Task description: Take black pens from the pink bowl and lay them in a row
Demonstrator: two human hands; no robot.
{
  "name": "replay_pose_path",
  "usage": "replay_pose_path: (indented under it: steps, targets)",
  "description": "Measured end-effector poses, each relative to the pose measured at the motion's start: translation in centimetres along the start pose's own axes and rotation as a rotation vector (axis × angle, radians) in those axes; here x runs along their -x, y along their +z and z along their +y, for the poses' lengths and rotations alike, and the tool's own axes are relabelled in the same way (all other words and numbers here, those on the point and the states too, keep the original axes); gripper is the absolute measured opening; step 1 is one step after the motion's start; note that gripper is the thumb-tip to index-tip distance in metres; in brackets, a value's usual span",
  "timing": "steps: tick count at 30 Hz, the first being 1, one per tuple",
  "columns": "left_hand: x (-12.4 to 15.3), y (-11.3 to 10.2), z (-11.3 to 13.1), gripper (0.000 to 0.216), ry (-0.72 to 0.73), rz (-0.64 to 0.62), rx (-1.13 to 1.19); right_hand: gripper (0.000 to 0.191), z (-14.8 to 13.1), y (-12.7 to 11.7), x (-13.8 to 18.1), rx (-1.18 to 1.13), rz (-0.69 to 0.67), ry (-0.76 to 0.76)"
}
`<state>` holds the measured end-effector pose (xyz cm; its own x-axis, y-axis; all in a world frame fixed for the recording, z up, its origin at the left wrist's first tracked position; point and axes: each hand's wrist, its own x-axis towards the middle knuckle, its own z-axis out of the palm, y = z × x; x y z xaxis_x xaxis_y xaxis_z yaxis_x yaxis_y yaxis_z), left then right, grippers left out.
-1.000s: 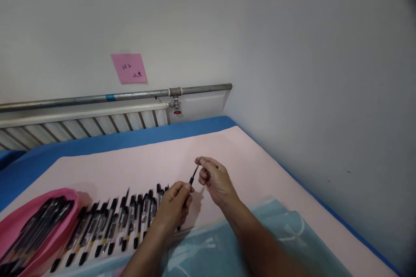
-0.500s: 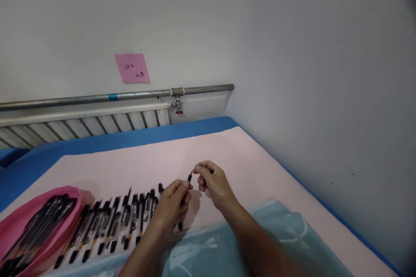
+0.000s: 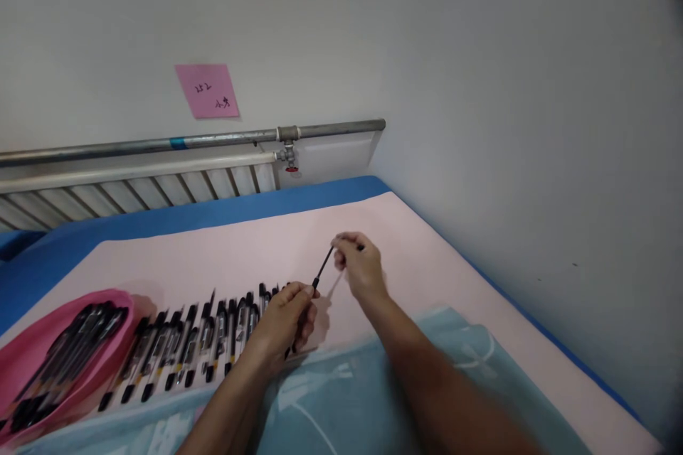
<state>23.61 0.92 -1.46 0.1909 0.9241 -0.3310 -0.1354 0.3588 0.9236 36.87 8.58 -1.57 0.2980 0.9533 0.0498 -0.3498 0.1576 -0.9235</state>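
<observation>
My left hand (image 3: 291, 316) is closed around a pen barrel (image 3: 316, 284), whose black tip end points up and to the right. A thin dark ink refill (image 3: 326, 260) sticks out of that end. At the refill's far end my right hand (image 3: 363, 266) pinches it between thumb and fingertips. A small black piece (image 3: 361, 248), perhaps a pen cap, shows between the curled fingers of the same hand. Beside my left forearm lies a row of black-capped pens (image 3: 189, 345), partly hidden by that hand.
A pink basin (image 3: 131, 298) holding several dark pens (image 3: 80, 348) stands at the left. Pale pink sheeting (image 3: 240, 245) covers the blue-edged table. Light blue cloth (image 3: 331, 398) lies along the near edge. Behind are a radiator (image 3: 133, 192), a pipe (image 3: 224, 138) and walls.
My right hand has moved up and to the right, away from my left, drawing a longer stretch of refill out of the barrel. The view has tilted down slightly.
</observation>
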Motion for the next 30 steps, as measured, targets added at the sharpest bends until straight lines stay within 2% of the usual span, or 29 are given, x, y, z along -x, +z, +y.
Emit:
replay_pose_path:
  steps: [3,7,9,13,17,20,25,30]
  targets:
    - [-0.2,-0.5,0.1,0.031,0.033,0.032,-0.051,0.015,-0.6,-1.5,-2.9,-0.104,0.199,-0.080]
    - [-0.5,-1.3,0.5,0.031,0.089,0.204,-0.100,0.016,-0.7,-3.0,-4.8,-0.104,0.263,-0.089]
    - [-0.6,-1.5,0.7,0.031,0.120,0.241,-0.109,0.015,-0.2,-2.8,-4.5,-0.072,0.225,-0.058]
    - [-0.7,-1.6,0.4,0.030,0.145,0.225,-0.192,0.013,1.1,-1.5,-2.8,0.018,0.092,0.004]
    - [-1.0,-1.4,-0.2,0.028,0.184,0.277,-0.344,0.009,1.7,-0.7,-1.6,0.169,-0.018,-0.005]
    - [-1.3,-1.2,-0.7,0.025,0.214,0.328,-0.449,0.009,1.6,-0.8,-1.5,0.241,-0.031,-0.036]
    - [-1.8,-0.9,-1.0,0.024,0.277,0.343,-0.629,0.009,1.6,-0.9,-1.5,0.284,-0.016,-0.028]
    - [-1.6,-1.1,-0.5,0.025,0.231,0.391,-0.823,0.008,1.9,-0.5,-1.0,0.383,-0.060,-0.024]
